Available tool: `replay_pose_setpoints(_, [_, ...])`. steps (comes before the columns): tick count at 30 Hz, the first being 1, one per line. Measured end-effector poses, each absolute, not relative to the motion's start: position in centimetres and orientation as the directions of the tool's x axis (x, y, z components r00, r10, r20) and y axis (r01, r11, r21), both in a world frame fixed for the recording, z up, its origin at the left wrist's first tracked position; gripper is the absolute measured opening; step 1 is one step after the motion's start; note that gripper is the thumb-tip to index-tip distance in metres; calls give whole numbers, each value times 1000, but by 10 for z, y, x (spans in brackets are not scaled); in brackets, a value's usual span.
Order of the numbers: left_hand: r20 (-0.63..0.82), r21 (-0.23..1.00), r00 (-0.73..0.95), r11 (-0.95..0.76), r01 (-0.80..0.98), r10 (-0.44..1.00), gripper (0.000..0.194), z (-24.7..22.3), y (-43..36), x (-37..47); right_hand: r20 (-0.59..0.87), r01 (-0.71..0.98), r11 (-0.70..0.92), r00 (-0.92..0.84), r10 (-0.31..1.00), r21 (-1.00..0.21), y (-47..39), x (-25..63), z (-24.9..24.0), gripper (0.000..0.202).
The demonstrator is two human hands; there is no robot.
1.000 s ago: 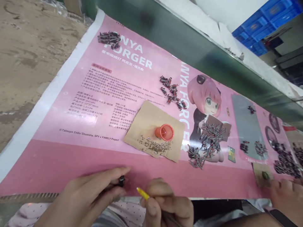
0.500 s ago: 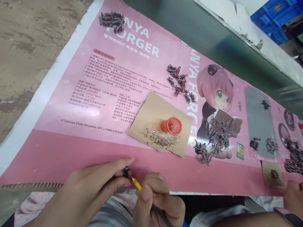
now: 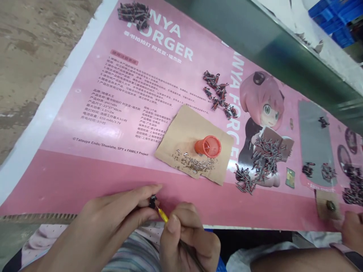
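Your bench is covered by a glossy pink poster (image 3: 93, 177) with white lettering and a cartoon figure; bare concrete floor (image 3: 25, 53) lies to the left and blue crates (image 3: 334, 19) at far right. A square of brown cardboard (image 3: 184, 128) carries an orange plastic cap (image 3: 209, 146) and tiny silvery screws (image 3: 195, 164). Your left hand (image 3: 113, 223) pinches a small black part (image 3: 153, 201) at the poster's near edge. Your right hand (image 3: 188, 241) grips a yellow-tipped tool (image 3: 163, 215), its tip touching that part.

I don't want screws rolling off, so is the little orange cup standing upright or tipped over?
Tipped over. The orange cup lies on its side on the brown card, its round mouth facing sideways, with small screws scattered beside it.
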State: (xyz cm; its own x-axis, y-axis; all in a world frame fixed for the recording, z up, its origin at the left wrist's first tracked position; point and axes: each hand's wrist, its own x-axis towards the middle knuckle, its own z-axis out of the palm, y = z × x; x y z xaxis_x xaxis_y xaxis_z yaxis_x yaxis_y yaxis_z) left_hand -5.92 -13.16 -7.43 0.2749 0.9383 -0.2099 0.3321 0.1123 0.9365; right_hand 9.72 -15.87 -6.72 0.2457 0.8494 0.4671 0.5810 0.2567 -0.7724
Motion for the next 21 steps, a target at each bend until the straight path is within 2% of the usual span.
replay_pose_setpoints(2, [-223, 879, 237, 91, 467, 946, 32, -81, -139, -59, 482, 583, 262, 261, 836, -769, -161, 97, -70, 42])
replay_pose_setpoints(4, [-234, 843, 205, 94, 529, 950, 38, -85, -145, -58, 485, 567, 265, 280, 828, -780, -163, 96, -72, 39])
replay_pose_setpoints(13, [-240, 832, 207, 92, 547, 948, 42, -90, -141, -57, 468, 555, 286, 216, 857, -781, -163, 100, -71, 34])
replay_pose_setpoints(18, [-238, 827, 217, 80, 557, 947, 42, -89, -140, -59, 518, 565, 302, 269, 812, -768, -162, 100, -69, 32])
replay_pose_setpoints(21, [-243, 825, 218, 83, 559, 945, 41, -86, -141, -61, 493, 559, 297, 238, 837, -774, -161, 101, -70, 34])
